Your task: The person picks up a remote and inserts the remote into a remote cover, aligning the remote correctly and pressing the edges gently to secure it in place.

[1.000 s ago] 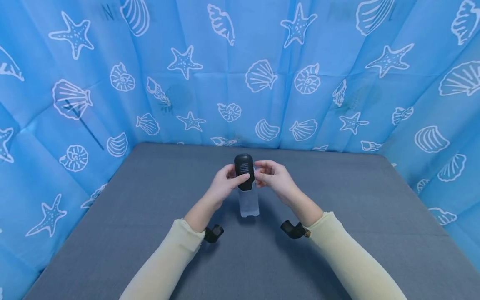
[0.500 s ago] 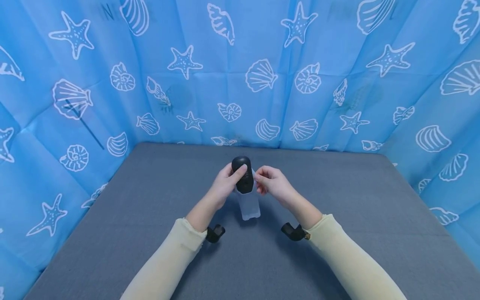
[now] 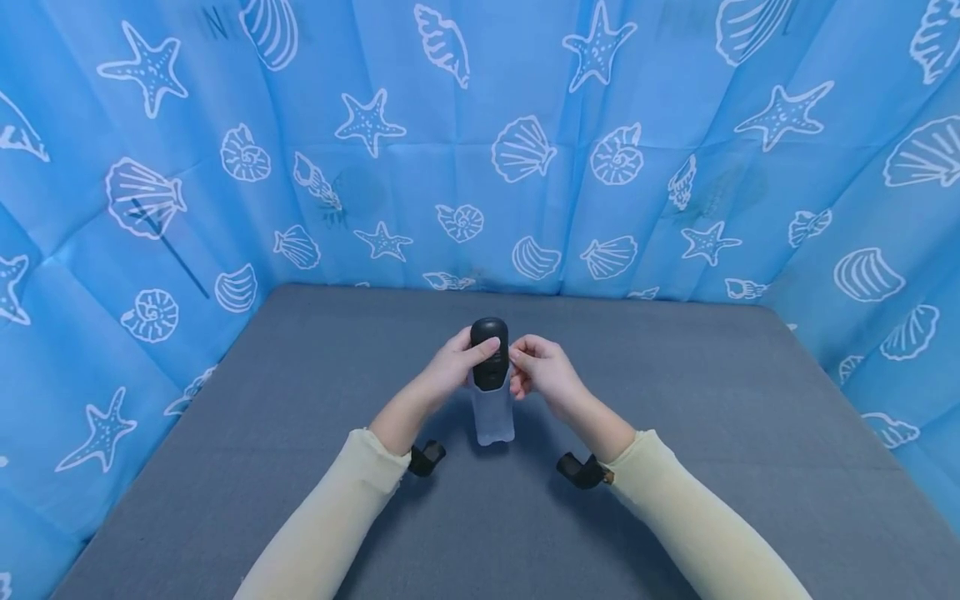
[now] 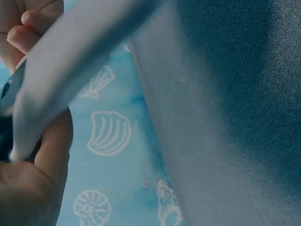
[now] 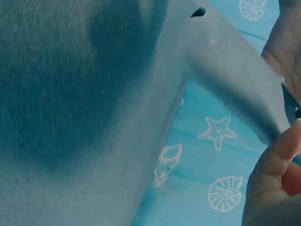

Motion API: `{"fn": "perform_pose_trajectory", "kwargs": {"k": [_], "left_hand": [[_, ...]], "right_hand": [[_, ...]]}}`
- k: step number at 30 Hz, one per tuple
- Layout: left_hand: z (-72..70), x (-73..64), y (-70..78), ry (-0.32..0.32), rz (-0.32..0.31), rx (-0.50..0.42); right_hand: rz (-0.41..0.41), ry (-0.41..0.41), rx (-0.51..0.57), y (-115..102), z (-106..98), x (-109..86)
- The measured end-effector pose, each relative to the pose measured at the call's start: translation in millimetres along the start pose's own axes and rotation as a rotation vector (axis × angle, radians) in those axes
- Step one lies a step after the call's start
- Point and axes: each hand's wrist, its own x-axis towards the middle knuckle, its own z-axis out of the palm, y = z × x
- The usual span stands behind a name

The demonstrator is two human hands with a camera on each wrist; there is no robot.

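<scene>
Above the middle of the table a black oblong device (image 3: pixel 491 327) with a rounded end, much like a remote control, is partly inside a pale translucent sleeve (image 3: pixel 492 417). My left hand (image 3: pixel 450 364) grips the device, its thumb across the black face and its fingers behind. On the other side my right hand (image 3: pixel 547 371) pinches the sleeve's edge beside the device. The sleeve (image 4: pixel 70 61) slants across the left wrist view, blurred. In the right wrist view a small hole shows in the sleeve (image 5: pixel 235 66), and only a sliver of the device (image 5: pixel 292 103) is visible.
A grey cloth-covered table (image 3: pixel 300 400) lies beneath both hands. Blue curtain (image 3: pixel 420 183) with white shells and starfish stands along its back and sides. Black wrist cameras (image 3: pixel 427 458) sit below each wrist, at the cream sleeve cuffs (image 3: pixel 375 458).
Device and sleeve have shifted slightly toward me; they tilted half a second ago and now stand straighter. The left thumb slid up the black face, then came back lower. Right fingers stay at the edge.
</scene>
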Motion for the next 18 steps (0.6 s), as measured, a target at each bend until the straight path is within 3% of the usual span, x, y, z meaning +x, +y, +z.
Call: {"fn": "perform_pose_trajectory", "kwargs": {"k": [6, 11, 18], "left_hand": [[-2.5, 1.7, 2.9, -0.013, -0.022, 0.0], [-2.8, 3.9, 3.2, -0.002, -0.015, 0.014], [3.5, 5.5, 0.4, 0.113, 0.003, -0.02]], "right_hand": [[-0.013, 0.043, -0.01, -2.5, 3.7, 2.4], [-0.039, 0.077, -0.093, -6.0, 5.9, 4.3], [-0.136, 0.048, -0.303, -8.3, -0.1, 4.5]]}}
